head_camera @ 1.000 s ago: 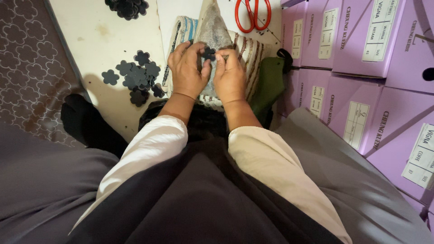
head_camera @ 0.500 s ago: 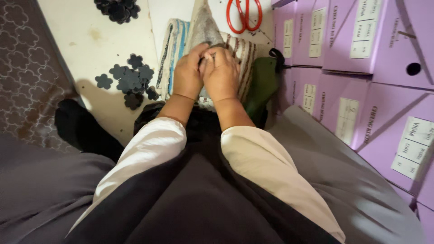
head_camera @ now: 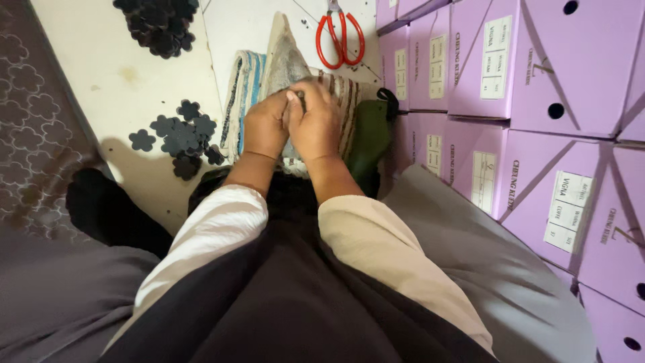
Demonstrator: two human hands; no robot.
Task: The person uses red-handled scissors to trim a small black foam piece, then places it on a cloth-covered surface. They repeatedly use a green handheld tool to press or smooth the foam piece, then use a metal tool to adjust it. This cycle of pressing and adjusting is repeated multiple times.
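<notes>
Above one striped cloth [head_camera: 349, 111], left hand [head_camera: 265, 128] and right hand [head_camera: 316, 124] pinched together on one small dark piece [head_camera: 300, 101], one red scissors [head_camera: 342, 37]

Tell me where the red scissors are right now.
In the head view, the red-handled scissors lie on the pale floor, top centre, beyond both hands, left of the purple boxes.

A small floor-level craft workshop, probably within a home or storeroom. Stacked lilac cardboard boxes with round holes and white labels [head_camera: 531, 74] line one side, heaps of dark flower-shaped cut-out pieces [head_camera: 180, 134] lie on the pale tiled floor [head_camera: 101, 74] (another pile sits farther off), and red-handled scissors [head_camera: 341, 37] rest nearby.
</notes>
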